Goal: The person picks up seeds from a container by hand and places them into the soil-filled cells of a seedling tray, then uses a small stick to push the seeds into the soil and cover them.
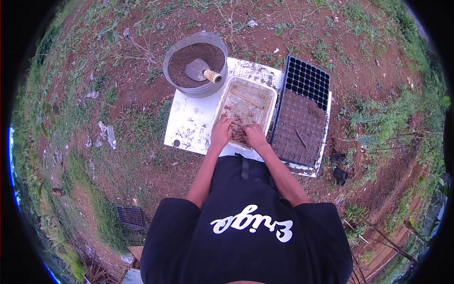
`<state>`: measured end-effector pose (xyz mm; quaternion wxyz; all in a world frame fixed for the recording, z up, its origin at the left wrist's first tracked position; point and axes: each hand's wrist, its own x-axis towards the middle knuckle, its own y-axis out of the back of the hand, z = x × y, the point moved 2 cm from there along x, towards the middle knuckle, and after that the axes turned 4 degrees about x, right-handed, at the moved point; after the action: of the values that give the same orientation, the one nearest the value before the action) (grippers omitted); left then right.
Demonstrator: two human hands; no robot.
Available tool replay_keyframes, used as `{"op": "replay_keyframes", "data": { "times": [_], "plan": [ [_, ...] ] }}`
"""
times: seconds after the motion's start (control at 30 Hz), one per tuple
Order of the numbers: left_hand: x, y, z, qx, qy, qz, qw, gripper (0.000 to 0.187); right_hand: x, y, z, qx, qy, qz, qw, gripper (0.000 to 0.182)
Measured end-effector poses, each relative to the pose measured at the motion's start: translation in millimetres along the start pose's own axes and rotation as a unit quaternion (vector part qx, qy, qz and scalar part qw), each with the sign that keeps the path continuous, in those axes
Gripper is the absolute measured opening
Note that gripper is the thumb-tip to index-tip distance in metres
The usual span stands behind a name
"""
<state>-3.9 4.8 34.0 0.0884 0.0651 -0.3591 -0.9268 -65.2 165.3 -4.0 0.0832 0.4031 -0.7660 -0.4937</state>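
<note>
A white rectangular basket [272, 102] with a mesh-like floor holds small reddish-brown pieces [238, 136], too small to name, and a flat wooden stick [249, 99]. My left hand [221, 133] reaches in at its near left side, fingers curled together near the pieces. Close by, my right hand [255, 136] bends its fingers down among the same pieces; whatever the fingertips hold is hidden. Right of the basket lies a black seedling tray [302, 118], its far cells bare and the others filled with soil. A short dark stick [301, 138] rests on that soil.
A grey bucket [196, 92] of dark soil stands at the back left, with a wooden-handled trowel [198, 70] in it. A paint-worn white board [189, 120] supports these things. Another seedling tray [130, 217] lies on the weedy ground at lower left.
</note>
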Motion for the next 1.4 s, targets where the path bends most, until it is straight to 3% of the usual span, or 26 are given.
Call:
{"op": "replay_keyframes", "data": {
  "times": [0.07,0.13,0.17,0.23,0.37,0.57,0.73,0.83,0.9,1.03,1.13,1.2,1.23,1.27,1.3,1.33,1.37,1.4],
  "plan": [
    [-0.1,-3.4,-3.2,-0.009,0.002,-0.009,1.000,0.027,-2.6,0.8,-3.8,-0.008,0.003,-0.010,1.000,0.026],
    [1.7,-6.0,-6.6,-0.018,-0.035,0.025,0.999,0.024,-7.5,2.6,-8.5,-0.026,0.021,0.073,0.997,0.026],
    [2.8,-6.8,-6.0,-0.024,-0.046,0.021,0.998,0.024,-7.0,1.9,-7.1,-0.017,0.024,0.064,0.998,0.026],
    [2.7,-7.4,-6.9,-0.008,-0.012,0.008,1.000,0.024,-3.5,-0.5,-2.9,0.036,0.009,0.032,0.999,0.024],
    [2.5,-8.0,-7.2,-0.010,-0.002,-0.013,1.000,0.024,-6.2,-0.5,-1.4,0.029,0.038,0.074,0.996,0.021],
    [1.8,-6.3,-4.8,0.012,-0.015,-0.004,1.000,0.023,-4.7,-8.2,2.1,0.034,0.054,0.049,0.997,0.013],
    [1.3,-6.6,-5.5,0.024,-0.014,-0.015,1.000,0.023,1.6,-13.2,6.8,0.030,0.020,-0.016,0.999,0.019],
    [-1.4,-8.2,-7.7,0.032,-0.030,-0.006,0.999,0.023,-4.6,-12.7,4.2,0.032,0.050,0.018,0.998,0.019],
    [-0.2,-7.6,-7.8,0.031,-0.022,-0.011,0.999,0.022,-11.1,-1.1,-3.4,0.017,0.118,0.058,0.991,0.020],
    [-0.1,-2.9,-0.8,0.025,-0.014,-0.018,0.999,0.021,-14.1,8.2,-8.2,0.025,0.131,0.081,0.988,0.024],
    [1.9,-2.3,-2.2,0.022,-0.016,-0.031,0.999,0.022,-11.7,19.3,-12.7,0.119,0.093,0.075,0.986,0.024],
    [4.8,-4.8,-5.4,-0.082,0.006,-0.039,0.996,0.024,-15.5,29.7,-14.3,0.306,0.065,0.140,0.939,0.021],
    [6.0,-4.5,-2.5,-0.082,0.003,-0.038,0.996,0.024,-18.4,37.0,-17.0,0.304,0.066,0.142,0.940,0.021],
    [5.2,-4.5,0.7,-0.153,0.020,-0.049,0.987,0.024,-22.7,41.8,-16.4,0.351,-0.014,0.133,0.927,0.018],
    [3.3,-4.4,3.8,-0.222,0.039,-0.061,0.972,0.023,-27.0,44.3,-17.1,0.397,-0.094,0.122,0.905,0.015],
    [1.7,-5.4,6.6,-0.221,0.039,-0.061,0.973,0.023,-26.7,43.6,-17.5,0.469,-0.095,0.136,0.867,0.014],
    [1.2,-8.4,10.1,-0.297,0.054,-0.088,0.949,0.023,-29.0,44.6,-16.5,0.469,-0.093,0.137,0.867,0.014],
    [1.3,-10.8,13.1,-0.370,0.069,-0.114,0.919,0.023,-33.0,45.3,-14.1,0.541,-0.100,0.133,0.825,0.015]
  ]
}}
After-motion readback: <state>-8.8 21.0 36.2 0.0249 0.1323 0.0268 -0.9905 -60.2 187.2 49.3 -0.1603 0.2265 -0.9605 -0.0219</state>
